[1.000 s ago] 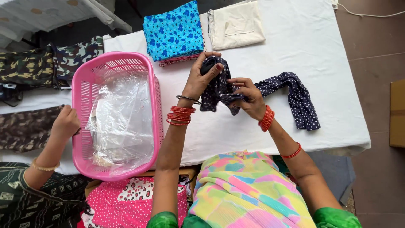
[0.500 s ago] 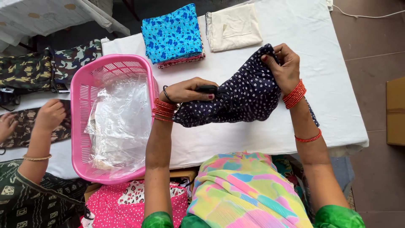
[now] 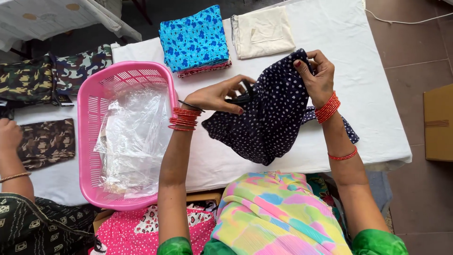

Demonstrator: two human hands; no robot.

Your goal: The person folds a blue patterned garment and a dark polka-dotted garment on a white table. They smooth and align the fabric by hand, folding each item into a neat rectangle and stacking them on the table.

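- A person's 2 hands hold 1 navy white-dotted cloth garment [image 3: 269, 113] up above the white-covered table [image 3: 368, 94]; its lower edge hangs near the front edge.
- The left hand [image 3: 214, 97] pinches the garment's left edge, fingers narrowed on the cloth; the right hand [image 3: 318, 75] grips its top corner with fingers curled shut around the fabric.
- Just left stands 1 pink slotted plastic basket [image 3: 92, 108], holding crumpled clear plastic bags [image 3: 132, 141] whose count cannot be told.
- At the far edge lie 1 stack of folded blue floral cloth [image 3: 193, 40] and 1 folded cream cloth [image 3: 262, 33].
- 3 camouflage-print cloth pieces [image 3: 47, 141] lie on the left, 1 partly cut off.
- A co-worker's hand [image 3: 9, 134] rests beside them, fingers out of view.
- 1 brown cardboard box [image 3: 439, 123] sits at the right edge, cropped.
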